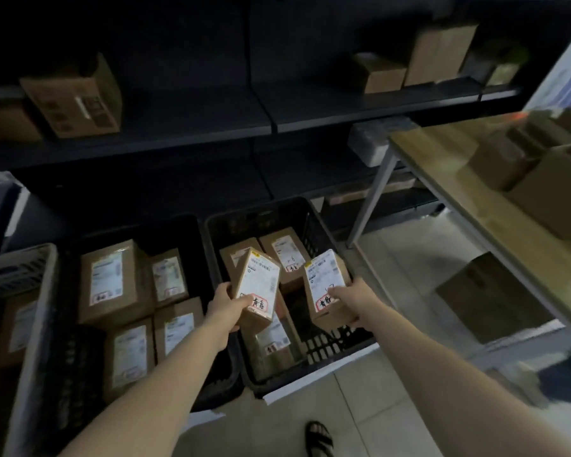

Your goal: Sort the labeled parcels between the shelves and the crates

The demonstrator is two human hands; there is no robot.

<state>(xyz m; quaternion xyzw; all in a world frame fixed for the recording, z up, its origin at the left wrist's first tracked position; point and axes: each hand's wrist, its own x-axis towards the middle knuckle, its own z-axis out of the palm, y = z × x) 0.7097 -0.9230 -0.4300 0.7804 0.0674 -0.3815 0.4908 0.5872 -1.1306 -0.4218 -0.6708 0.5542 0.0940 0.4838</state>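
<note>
The left hand (225,303) grips a small brown parcel (256,285) by its lower left edge, thumb on the front face and fingers wrapped behind. The right hand (351,296) clamps a second parcel (325,282) by its lower right corner. Both parcels are held tilted over the right-hand black crate (315,237), near each other but apart. Each is a plain cardboard carton with a white printed label over most of the upper face and a red-bordered sticker with handwritten characters at the near end. The fine print is too blurred to read, and the fingers behind each carton are hidden. More labelled cartons (285,253) lie in that crate below. A second black crate (165,230) just to its left holds four cartons (112,282) laid label-up. A grey crate (30,262) is cut off at the left edge. Behind, the dark shelves (195,127) carry a few cardboard boxes (76,100) that are hard to make out. At right, the boxes on a wooden table (442,150) are smeared by blur.
</note>
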